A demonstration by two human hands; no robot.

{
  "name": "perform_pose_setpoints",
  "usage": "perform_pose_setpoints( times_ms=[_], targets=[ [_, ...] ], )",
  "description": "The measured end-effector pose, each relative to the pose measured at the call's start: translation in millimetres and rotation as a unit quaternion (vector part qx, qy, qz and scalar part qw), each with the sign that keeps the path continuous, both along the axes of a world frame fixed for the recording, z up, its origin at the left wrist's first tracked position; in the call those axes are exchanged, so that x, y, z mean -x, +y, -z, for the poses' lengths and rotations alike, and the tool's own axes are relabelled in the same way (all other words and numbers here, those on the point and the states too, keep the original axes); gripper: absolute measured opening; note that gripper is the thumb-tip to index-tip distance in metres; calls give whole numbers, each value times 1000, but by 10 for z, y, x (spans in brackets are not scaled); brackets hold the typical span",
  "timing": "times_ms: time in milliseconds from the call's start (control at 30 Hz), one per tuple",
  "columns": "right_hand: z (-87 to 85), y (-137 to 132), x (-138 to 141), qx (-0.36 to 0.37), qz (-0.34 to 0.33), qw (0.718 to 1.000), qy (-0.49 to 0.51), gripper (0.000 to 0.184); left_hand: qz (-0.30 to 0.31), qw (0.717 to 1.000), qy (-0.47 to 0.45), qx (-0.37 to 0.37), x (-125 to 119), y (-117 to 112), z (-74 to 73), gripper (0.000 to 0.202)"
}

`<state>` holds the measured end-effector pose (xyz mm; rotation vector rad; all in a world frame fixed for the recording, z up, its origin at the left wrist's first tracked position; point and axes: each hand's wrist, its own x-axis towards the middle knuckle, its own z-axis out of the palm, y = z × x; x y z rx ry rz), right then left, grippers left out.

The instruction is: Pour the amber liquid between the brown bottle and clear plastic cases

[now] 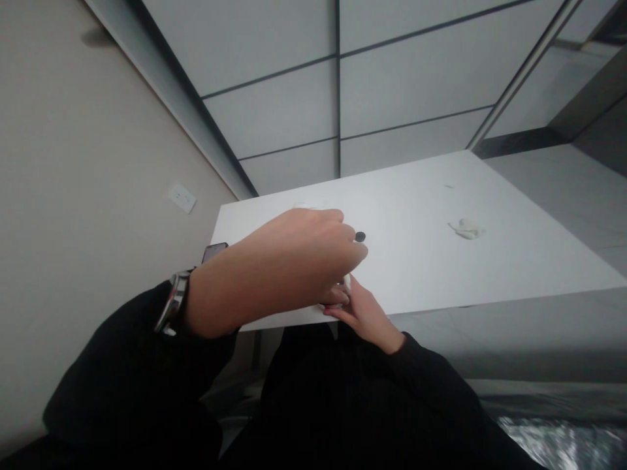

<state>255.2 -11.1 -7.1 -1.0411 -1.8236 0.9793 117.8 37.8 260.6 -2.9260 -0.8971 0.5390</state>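
My left hand (318,251), with a metal watch (175,303) on its wrist, reaches across the view with its fingers curled down. Below it, near the table's front edge, my right hand (366,314) has its fingers bent around the same spot. Between the two hands shows a sliver of something whitish (347,282); the rest is covered by my left hand, so its kind is not clear. A small dark round piece (360,236) appears right beside my left knuckles; whether it touches them I cannot tell.
On the white table (416,267) lies a crumpled pale wrapper or tissue (467,228) at right. A phone (214,250) sits at the left edge, partly behind my forearm. Something pale (311,205) lies beyond my left hand. A wall with a socket (183,198) borders the left; panelled doors (289,98) stand behind.
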Motion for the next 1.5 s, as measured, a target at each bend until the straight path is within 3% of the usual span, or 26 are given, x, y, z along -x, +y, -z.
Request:
perform_pose_setpoints(
  times_ms=[233,500,633,733,800,900,1000,1100,1200,1300,1400,1500],
  targets=[
    [-20,18,-14,-2,-18,1000,24,83,-23,993,-114,22,419,33,111,25],
    [-20,18,-14,19,-23,999,25,83,-94,965,-240,49,914,-45,509,39],
    [-42,19,-12,33,-25,999,30,81,-140,923,-348,90,1087,-95,720,55],
    [-27,19,-11,28,-24,999,31,80,-203,855,-454,147,1224,-169,979,67],
    [9,17,-11,18,-21,999,27,82,-242,783,-545,178,1291,-242,1254,77],
    [91,9,-14,0,-9,1000,15,86,-278,628,-693,218,1286,-362,1782,94],
    [157,0,-18,-13,0,1000,6,87,-298,473,-797,228,1139,-465,2256,83],
    [173,-4,-17,-20,8,1000,5,85,-297,377,-836,266,961,-553,2512,77],
    [159,-4,-13,-24,10,1000,4,84,-300,311,-848,307,873,-638,2596,78],
    [154,-2,-9,-26,13,1000,1,83,-311,270,-848,332,877,-715,2622,83],
    [165,-3,-8,-28,19,999,1,85,-320,258,-841,350,903,-774,2613,92],
    [178,-7,-9,-29,18,999,-1,85,-318,265,-835,363,920,-805,2552,96]
  ],
)
